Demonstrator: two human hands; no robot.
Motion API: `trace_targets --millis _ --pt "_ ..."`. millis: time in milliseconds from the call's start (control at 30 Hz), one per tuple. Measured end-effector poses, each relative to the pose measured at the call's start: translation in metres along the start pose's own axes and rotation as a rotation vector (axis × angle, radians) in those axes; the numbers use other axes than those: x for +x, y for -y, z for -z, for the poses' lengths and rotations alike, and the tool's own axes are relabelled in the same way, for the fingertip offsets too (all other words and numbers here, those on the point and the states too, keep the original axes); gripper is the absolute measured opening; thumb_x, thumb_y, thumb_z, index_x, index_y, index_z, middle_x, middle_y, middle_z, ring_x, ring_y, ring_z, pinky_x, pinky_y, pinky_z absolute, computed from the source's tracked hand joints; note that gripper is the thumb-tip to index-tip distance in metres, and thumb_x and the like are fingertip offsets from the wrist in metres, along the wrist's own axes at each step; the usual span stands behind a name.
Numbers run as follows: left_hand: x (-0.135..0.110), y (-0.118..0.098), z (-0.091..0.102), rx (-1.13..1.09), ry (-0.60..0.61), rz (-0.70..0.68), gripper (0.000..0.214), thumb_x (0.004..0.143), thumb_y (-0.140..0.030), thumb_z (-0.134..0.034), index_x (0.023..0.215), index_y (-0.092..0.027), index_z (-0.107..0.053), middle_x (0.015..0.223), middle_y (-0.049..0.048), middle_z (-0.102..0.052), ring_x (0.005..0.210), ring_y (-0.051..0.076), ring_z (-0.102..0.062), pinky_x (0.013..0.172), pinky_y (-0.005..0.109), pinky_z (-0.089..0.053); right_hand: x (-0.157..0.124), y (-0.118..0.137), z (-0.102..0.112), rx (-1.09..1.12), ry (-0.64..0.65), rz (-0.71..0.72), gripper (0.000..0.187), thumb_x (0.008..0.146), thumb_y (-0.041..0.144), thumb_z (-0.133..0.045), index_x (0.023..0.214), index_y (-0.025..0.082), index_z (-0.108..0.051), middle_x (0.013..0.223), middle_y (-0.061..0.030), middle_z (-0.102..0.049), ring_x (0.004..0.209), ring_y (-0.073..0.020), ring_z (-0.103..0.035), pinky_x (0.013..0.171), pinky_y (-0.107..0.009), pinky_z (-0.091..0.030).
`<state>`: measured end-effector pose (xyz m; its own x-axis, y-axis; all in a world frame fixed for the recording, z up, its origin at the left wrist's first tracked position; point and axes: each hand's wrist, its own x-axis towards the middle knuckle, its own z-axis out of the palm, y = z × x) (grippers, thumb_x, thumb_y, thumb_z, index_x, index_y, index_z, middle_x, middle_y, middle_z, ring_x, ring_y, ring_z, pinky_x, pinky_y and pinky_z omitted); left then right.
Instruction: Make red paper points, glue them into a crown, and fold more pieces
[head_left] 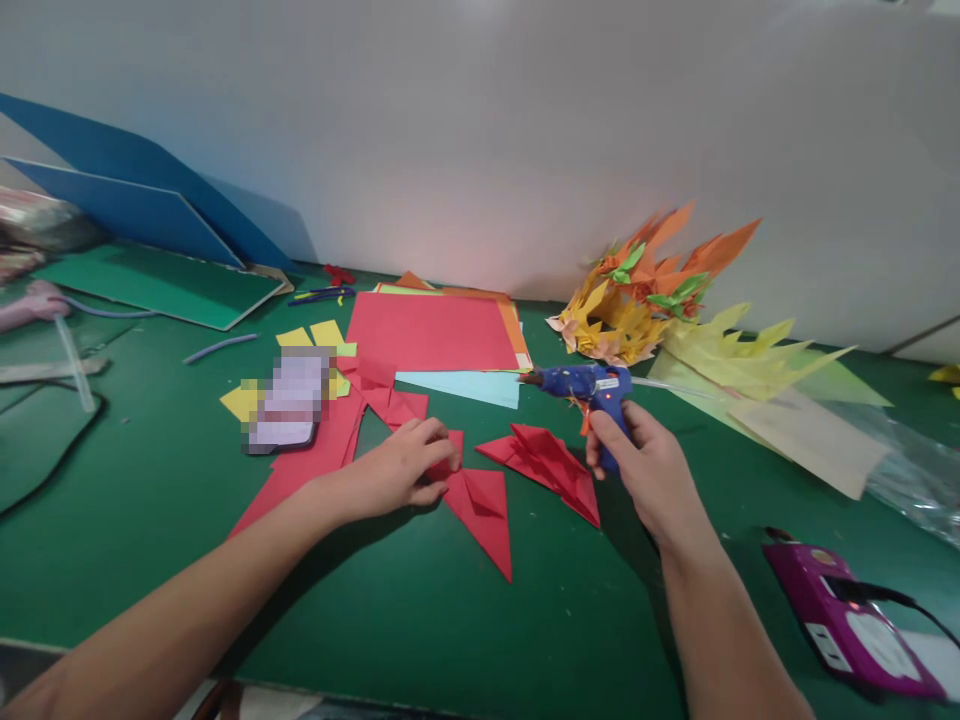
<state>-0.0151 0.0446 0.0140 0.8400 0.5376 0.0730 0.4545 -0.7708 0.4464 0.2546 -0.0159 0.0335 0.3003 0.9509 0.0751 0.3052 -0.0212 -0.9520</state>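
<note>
My right hand (637, 460) is wrapped around the handle of a blue hot glue gun (577, 381), its nozzle pointing left and a clear glue stick out of its back. My left hand (416, 465) bends its fingers over a chain of red folded paper (480, 500) lying on the table, thumb and fingertips on one piece. That chain runs diagonally, from the upper left to a sharp point at the lower right. Between my hands, below the glue gun, rests a separate red folded paper piece (544, 462). My fingers partly hide the middle of the chain.
Behind the chain is a stack of coloured paper (435, 325). A phone (292, 400) lies left, on yellow paper pieces. Paper crowns (622, 320) stand at the back right. A purple power strip (855, 620) with a plugged cord sits front right. Blue boards (142, 190) lean far left.
</note>
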Motion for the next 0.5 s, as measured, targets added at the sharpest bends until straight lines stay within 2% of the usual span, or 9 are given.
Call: trace_targets --millis 100,200,333,500 --pt "-0.001 0.0 0.0 -0.006 -0.002 0.004 0.01 0.084 -0.016 -0.051 0.093 -0.017 -0.055 0.097 0.0057 -0.048 0.087 0.019 -0.047 0.077 0.031 -0.044 0.007 -0.008 0.003 -0.302 -0.127 0.009 0.044 0.073 0.063 -0.051 0.075 0.019 -0.055 0.061 -0.0015 -0.058 0.056 -0.0169 -0.052 0.052 -0.027 -0.039" --pt "-0.001 0.0 0.001 -0.005 0.002 0.004 0.01 0.084 -0.016 -0.051 0.093 -0.017 -0.055 0.098 0.0056 -0.048 0.088 0.019 -0.047 0.078 0.031 -0.044 0.014 -0.021 0.002 -0.552 -0.167 0.004 0.039 0.077 0.057 -0.045 0.08 0.019 -0.056 0.07 -0.0063 -0.063 0.063 -0.0216 -0.056 0.054 -0.029 -0.037" --pt "0.0 -0.001 0.002 -0.005 0.023 0.017 0.01 0.085 -0.017 -0.05 0.094 -0.018 -0.055 0.1 0.0059 -0.051 0.089 0.02 -0.047 0.079 0.032 -0.044 0.02 -0.036 -0.004 -0.673 -0.149 0.003 0.03 0.083 0.045 -0.041 0.086 0.019 -0.055 0.085 -0.0122 -0.065 0.075 -0.0258 -0.06 0.059 -0.031 -0.04" --pt "0.0 -0.005 0.004 0.014 0.044 0.048 0.01 0.086 -0.02 -0.052 0.094 -0.017 -0.055 0.102 0.0065 -0.052 0.091 0.021 -0.046 0.082 0.035 -0.043 0.025 -0.047 -0.009 -0.732 -0.11 0.054 0.025 0.087 0.037 -0.04 0.088 0.017 -0.055 0.086 -0.014 -0.064 0.079 -0.0264 -0.06 0.064 -0.032 -0.042"
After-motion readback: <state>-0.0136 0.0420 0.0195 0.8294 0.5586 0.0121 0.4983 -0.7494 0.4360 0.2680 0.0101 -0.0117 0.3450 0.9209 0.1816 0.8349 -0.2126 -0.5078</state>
